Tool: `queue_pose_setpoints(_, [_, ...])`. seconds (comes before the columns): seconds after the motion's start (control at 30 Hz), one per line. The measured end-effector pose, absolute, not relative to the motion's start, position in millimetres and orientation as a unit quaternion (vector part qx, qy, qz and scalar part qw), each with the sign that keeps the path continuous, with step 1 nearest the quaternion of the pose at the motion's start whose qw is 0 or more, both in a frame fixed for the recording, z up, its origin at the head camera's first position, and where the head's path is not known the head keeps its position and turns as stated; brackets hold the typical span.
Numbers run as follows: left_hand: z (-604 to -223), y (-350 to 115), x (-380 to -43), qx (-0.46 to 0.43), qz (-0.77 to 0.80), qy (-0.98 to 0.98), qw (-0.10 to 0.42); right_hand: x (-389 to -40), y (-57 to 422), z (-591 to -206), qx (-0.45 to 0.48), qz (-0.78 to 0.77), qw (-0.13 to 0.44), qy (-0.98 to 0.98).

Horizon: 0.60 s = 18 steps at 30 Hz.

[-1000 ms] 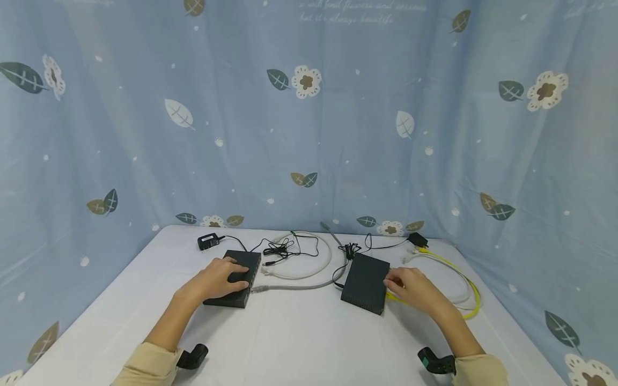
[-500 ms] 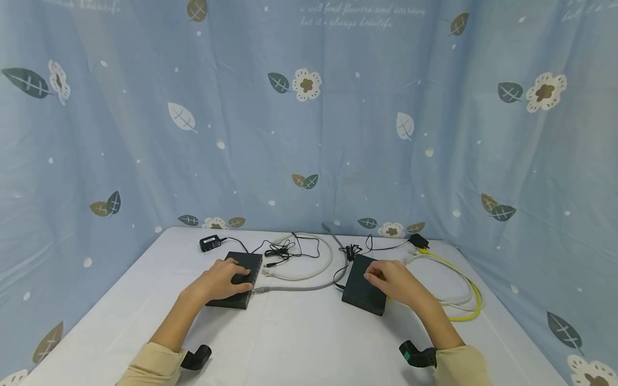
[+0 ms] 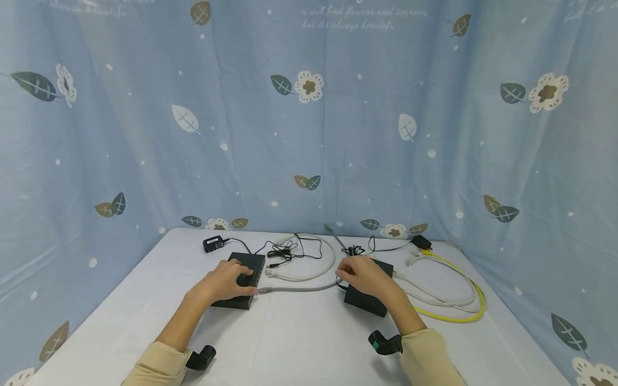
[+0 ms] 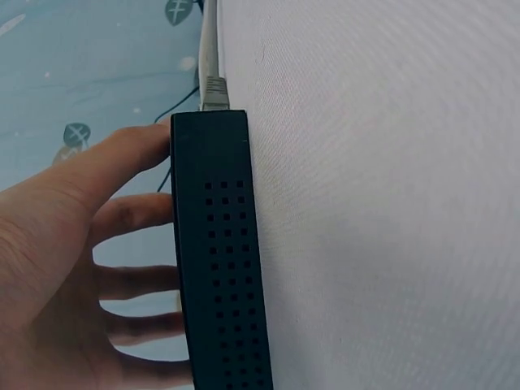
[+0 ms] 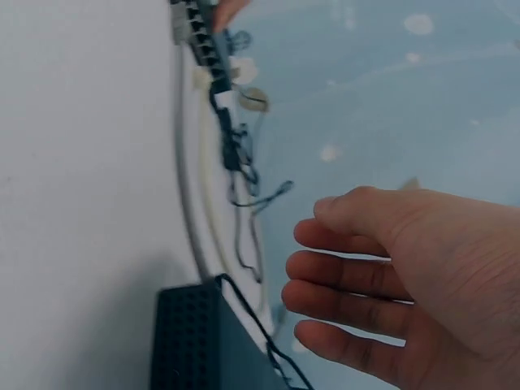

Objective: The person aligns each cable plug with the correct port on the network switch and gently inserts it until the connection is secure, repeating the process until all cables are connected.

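My left hand (image 3: 224, 280) rests spread on top of a black network switch (image 3: 251, 261) at the left, its thumb by the row of ports. A grey network cable (image 3: 299, 289) has its plug (image 4: 215, 91) at that port side, close to the thumb. Over a second black box (image 3: 369, 302), at the right, hovers my right hand (image 3: 364, 274). Its fingers are loosely bent with nothing between them, as the right wrist view (image 5: 366, 276) shows. This hand covers part of the box's top in the head view.
Behind lie a white network cable (image 3: 333, 257), a bundled black power lead (image 3: 282, 252) and a black adapter (image 3: 213, 244). At the right are a yellow cable (image 3: 475, 308), white cable loops (image 3: 449, 305) and another adapter (image 3: 421, 243). A patterned curtain (image 3: 241, 134) borders the table.
My right hand has moved left from the right edge of the right-hand box, across its top, to its left side. The left hand stays on the network switch.
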<state>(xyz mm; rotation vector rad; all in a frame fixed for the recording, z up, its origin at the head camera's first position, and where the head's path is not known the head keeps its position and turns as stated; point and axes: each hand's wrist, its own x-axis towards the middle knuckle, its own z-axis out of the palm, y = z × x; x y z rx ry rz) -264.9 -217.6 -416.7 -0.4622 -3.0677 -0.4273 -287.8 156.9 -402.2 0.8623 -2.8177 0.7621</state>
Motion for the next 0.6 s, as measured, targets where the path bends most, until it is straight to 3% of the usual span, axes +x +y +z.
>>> queue_pose_setpoints(0.6, [-418, -221, -269, -0.14, -0.146, -0.979, 0.009, -312, 86, -419, 0.289, 0.178, 0.05, -0.939])
